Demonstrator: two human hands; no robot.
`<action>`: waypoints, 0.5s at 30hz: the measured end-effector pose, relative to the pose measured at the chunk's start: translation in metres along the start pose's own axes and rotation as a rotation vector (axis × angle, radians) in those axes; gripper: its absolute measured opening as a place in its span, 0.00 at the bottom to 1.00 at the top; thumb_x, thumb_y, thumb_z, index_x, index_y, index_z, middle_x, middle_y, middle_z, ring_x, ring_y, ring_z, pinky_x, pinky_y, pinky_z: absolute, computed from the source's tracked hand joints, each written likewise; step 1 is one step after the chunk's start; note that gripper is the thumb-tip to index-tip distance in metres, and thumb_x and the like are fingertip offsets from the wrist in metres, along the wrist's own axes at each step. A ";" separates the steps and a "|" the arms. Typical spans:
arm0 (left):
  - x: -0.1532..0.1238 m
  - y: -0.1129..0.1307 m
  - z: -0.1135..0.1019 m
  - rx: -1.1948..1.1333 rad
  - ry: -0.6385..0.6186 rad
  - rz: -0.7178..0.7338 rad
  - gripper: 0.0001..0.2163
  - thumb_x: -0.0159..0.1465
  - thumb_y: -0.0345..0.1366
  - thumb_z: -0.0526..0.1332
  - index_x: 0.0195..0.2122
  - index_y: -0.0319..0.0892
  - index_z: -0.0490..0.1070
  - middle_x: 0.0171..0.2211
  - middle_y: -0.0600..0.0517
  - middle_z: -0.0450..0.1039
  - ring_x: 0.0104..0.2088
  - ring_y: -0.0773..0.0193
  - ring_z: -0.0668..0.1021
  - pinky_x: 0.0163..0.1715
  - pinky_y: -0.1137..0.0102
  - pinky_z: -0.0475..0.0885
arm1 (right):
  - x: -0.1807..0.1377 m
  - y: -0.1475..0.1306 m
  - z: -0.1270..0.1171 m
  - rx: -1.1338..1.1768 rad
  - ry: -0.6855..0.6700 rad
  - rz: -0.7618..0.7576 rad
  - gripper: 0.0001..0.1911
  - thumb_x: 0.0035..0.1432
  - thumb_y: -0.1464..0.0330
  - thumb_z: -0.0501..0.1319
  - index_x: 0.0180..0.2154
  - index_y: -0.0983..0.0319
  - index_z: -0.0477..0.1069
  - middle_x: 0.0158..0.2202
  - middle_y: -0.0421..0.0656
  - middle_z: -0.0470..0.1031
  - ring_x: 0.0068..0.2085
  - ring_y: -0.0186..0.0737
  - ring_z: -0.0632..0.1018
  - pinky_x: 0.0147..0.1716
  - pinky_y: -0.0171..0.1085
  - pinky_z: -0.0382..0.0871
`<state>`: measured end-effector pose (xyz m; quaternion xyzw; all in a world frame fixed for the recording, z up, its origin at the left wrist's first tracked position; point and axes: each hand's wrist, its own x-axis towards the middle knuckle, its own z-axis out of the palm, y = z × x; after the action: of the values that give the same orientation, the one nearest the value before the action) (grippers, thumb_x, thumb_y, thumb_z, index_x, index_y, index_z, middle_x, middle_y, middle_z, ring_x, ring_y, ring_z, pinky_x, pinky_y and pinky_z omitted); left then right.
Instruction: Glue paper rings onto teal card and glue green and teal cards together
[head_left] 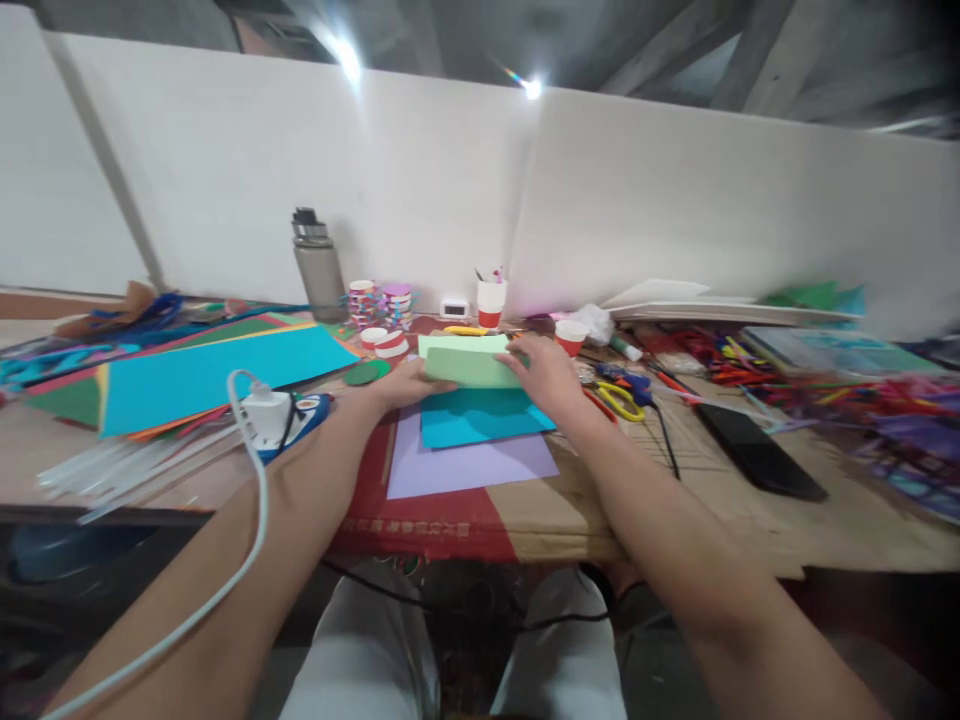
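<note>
Both my hands hold a folded light green sheet of paper [471,362] over the middle of the cardboard-covered table [660,500]. My left hand [411,385] grips its left edge with fingers tucked under. My right hand [546,370] presses on its right end, fingers curled over the fold. Just under the green paper lies a teal sheet [480,418], and beneath that a lilac sheet [469,465].
Large coloured sheets [210,375] lie at the left with a glue gun [281,420] and its white cord. A metal bottle [316,268], tape rolls [379,300] and red-and-white cups [491,300] stand at the back. Yellow scissors [622,400], a black phone [757,450] and craft clutter fill the right.
</note>
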<state>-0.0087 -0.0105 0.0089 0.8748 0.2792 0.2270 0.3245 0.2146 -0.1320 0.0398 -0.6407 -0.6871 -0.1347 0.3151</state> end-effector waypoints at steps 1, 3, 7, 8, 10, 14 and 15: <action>0.000 0.000 0.000 -0.010 0.026 0.016 0.32 0.52 0.55 0.62 0.53 0.37 0.69 0.52 0.45 0.72 0.49 0.51 0.74 0.51 0.61 0.67 | 0.001 0.001 0.000 0.056 0.054 -0.013 0.18 0.63 0.57 0.52 0.39 0.61 0.75 0.41 0.46 0.77 0.45 0.43 0.74 0.46 0.38 0.62; 0.000 0.000 0.000 0.074 0.028 0.017 0.28 0.52 0.53 0.62 0.49 0.39 0.73 0.50 0.46 0.74 0.49 0.50 0.74 0.53 0.60 0.66 | 0.006 0.004 -0.001 0.157 0.124 0.002 0.16 0.63 0.60 0.52 0.40 0.62 0.74 0.43 0.46 0.77 0.46 0.42 0.73 0.47 0.38 0.62; -0.001 -0.001 -0.001 0.140 -0.025 0.071 0.22 0.56 0.51 0.59 0.45 0.43 0.76 0.47 0.48 0.76 0.47 0.51 0.75 0.51 0.61 0.66 | 0.017 0.023 -0.018 0.233 0.161 0.191 0.16 0.63 0.63 0.51 0.43 0.63 0.72 0.43 0.46 0.77 0.43 0.39 0.75 0.44 0.36 0.64; -0.001 -0.002 -0.001 0.133 -0.017 0.061 0.22 0.56 0.51 0.58 0.44 0.43 0.77 0.46 0.48 0.76 0.47 0.51 0.76 0.50 0.62 0.67 | 0.019 0.032 -0.024 0.210 0.145 0.249 0.16 0.63 0.63 0.50 0.43 0.64 0.72 0.42 0.47 0.76 0.42 0.39 0.75 0.43 0.36 0.65; 0.001 -0.003 0.000 0.120 0.038 0.007 0.22 0.55 0.53 0.58 0.41 0.42 0.78 0.44 0.47 0.77 0.44 0.50 0.76 0.48 0.62 0.68 | 0.016 0.054 -0.038 0.092 0.080 0.353 0.17 0.61 0.62 0.51 0.45 0.64 0.71 0.44 0.49 0.76 0.44 0.42 0.75 0.45 0.38 0.64; 0.004 -0.004 0.003 0.065 0.186 -0.031 0.24 0.52 0.54 0.60 0.40 0.39 0.77 0.44 0.46 0.77 0.44 0.50 0.76 0.47 0.61 0.69 | -0.007 0.105 -0.059 -0.191 -0.046 0.693 0.24 0.54 0.59 0.59 0.48 0.70 0.69 0.51 0.62 0.69 0.55 0.59 0.67 0.51 0.50 0.59; 0.004 -0.004 0.003 0.043 0.196 -0.029 0.24 0.52 0.54 0.60 0.39 0.38 0.76 0.44 0.46 0.77 0.43 0.50 0.76 0.46 0.61 0.69 | -0.014 0.117 -0.060 -0.159 -0.057 0.797 0.23 0.52 0.60 0.62 0.45 0.70 0.70 0.51 0.63 0.68 0.57 0.61 0.65 0.52 0.50 0.58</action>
<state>-0.0048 -0.0066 0.0047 0.8511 0.3269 0.3006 0.2799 0.3427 -0.1622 0.0519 -0.8827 -0.3807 -0.0368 0.2729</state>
